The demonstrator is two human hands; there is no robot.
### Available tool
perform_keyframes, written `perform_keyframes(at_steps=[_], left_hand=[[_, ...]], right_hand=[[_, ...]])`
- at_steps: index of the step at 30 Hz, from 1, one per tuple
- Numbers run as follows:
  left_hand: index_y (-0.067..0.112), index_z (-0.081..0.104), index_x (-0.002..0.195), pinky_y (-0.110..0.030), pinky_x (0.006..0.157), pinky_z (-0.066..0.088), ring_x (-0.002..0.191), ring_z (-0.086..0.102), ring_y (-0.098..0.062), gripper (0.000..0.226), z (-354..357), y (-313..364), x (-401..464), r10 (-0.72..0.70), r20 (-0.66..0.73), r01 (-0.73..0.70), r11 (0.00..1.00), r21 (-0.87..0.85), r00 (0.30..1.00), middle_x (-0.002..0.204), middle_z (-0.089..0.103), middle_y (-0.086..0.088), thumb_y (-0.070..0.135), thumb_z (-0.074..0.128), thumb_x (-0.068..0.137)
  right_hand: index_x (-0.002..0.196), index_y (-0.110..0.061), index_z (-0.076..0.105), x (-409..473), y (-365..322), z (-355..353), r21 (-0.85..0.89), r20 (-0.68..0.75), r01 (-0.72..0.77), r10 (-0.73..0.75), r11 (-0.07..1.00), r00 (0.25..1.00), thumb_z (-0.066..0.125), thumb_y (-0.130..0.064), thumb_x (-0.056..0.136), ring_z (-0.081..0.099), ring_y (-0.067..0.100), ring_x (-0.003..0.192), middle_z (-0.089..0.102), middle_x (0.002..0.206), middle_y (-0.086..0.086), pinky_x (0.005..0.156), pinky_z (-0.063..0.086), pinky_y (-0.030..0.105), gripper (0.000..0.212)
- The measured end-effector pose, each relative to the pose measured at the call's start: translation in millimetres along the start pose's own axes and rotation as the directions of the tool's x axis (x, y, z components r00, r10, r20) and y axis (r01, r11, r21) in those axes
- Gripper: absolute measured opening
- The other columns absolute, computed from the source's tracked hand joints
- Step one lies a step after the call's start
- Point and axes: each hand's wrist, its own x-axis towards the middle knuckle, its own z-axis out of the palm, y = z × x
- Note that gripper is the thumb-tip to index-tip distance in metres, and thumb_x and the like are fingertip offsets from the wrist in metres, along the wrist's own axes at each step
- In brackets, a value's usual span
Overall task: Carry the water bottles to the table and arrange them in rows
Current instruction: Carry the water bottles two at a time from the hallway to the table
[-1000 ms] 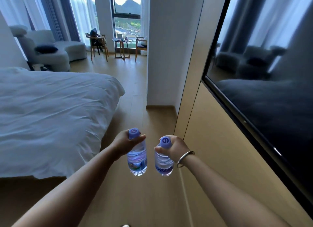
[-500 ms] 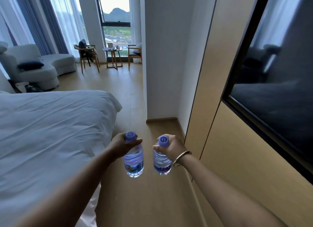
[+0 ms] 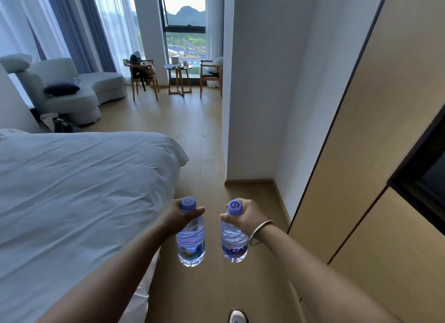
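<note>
The bed [image 3: 72,190], under a rumpled white cover, filled the left side of the head view, its foot corner ending near the middle of the frame. A wooden floor [image 3: 192,135] ran alongside it toward a tall window [image 3: 184,21]. Tan wall panels [image 3: 375,130] stood along the right, with the edge of a dark screen [image 3: 426,185] set into them. A pale curved sofa [image 3: 79,89] carrying a dark cushion stood at far left.

By the window a small round table [image 3: 177,68] stood between two wooden chairs, the left chair [image 3: 142,74] and the right chair [image 3: 212,73]. Small items lay on the tabletop; they were too small to identify.

Two water bottles were held over the floor in the foreground, well apart from the table. The left hand [image 3: 179,216] gripped the left bottle [image 3: 190,241] at the neck, thumb and fingers curled beneath its purple cap. The right hand [image 3: 248,218] gripped the right bottle [image 3: 234,243] in the same way, and a metal bangle [image 3: 261,232] sat on that wrist. Each bottle hung with its long axis close to vertical, cap uppermost and base toward the floor. The two bottles hung side by side, apart and not touching. The toe of a shoe [image 3: 237,316] showed at the bottom edge.
</note>
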Motion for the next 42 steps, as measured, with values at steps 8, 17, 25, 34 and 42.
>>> perform_keyframes(at_steps=[8,17,25,34,42], left_hand=[[0.01,0.062,0.082,-0.019,0.058,0.039,0.072,0.048,-0.012,0.017,-16,22,155,-0.056,-0.102,0.051,0.998,-0.042,0.993,0.075,0.055,-0.006,0.024,0.073,0.079],[0.007,0.064,0.074,-0.031,0.065,0.04,0.069,0.05,-0.016,0.027,-25,25,314,-0.055,-0.275,0.071,0.996,0.05,0.96,0.071,0.06,-0.014,0.032,0.07,0.081],[0.004,0.069,0.078,-0.034,0.068,0.048,0.077,0.064,-0.032,0.036,-60,14,470,-0.026,-0.292,0.051,0.996,0.079,0.956,0.077,0.07,-0.017,0.039,0.069,0.081],[0.006,0.069,0.081,-0.035,0.074,0.048,0.084,0.064,-0.032,0.035,-145,3,692,-0.016,-0.243,0.05,0.99,0.133,0.97,0.086,0.071,-0.017,0.041,0.072,0.077],[0.006,0.067,0.074,-0.029,0.061,0.038,0.067,0.056,-0.025,0.043,-174,-21,834,-0.029,-0.262,0.073,0.984,0.162,0.965,0.073,0.068,-0.014,0.049,0.066,0.079]], right_hand=[[0.071,-0.017,0.054,176,5,-44,-0.2,0.119,0.094,-0.071,0.975,0.99,0.071,-0.036,0.079,0.045,0.013,0.061,0.052,0.064,-0.003,0.062,0.041,0.024,0.026],[0.068,-0.022,0.052,340,18,-75,-0.226,0.032,0.102,-0.097,0.969,0.995,0.067,-0.041,0.081,0.048,0.013,0.061,0.053,0.064,-0.004,0.062,0.044,0.024,0.028],[0.059,-0.027,0.045,502,16,-72,-0.207,0.04,0.069,-0.062,0.976,0.997,0.067,-0.04,0.081,0.044,0.008,0.055,0.048,0.057,-0.008,0.054,0.038,0.017,0.033],[0.07,-0.016,0.056,712,-15,-68,-0.174,-0.012,0.038,-0.041,0.984,0.999,0.068,-0.038,0.079,0.048,0.016,0.063,0.054,0.065,0.002,0.064,0.048,0.031,0.026],[0.06,-0.02,0.049,857,-20,-69,-0.158,-0.07,0.021,-0.033,0.987,0.997,0.069,-0.036,0.078,0.044,0.016,0.06,0.05,0.06,-0.002,0.059,0.04,0.027,0.031]])
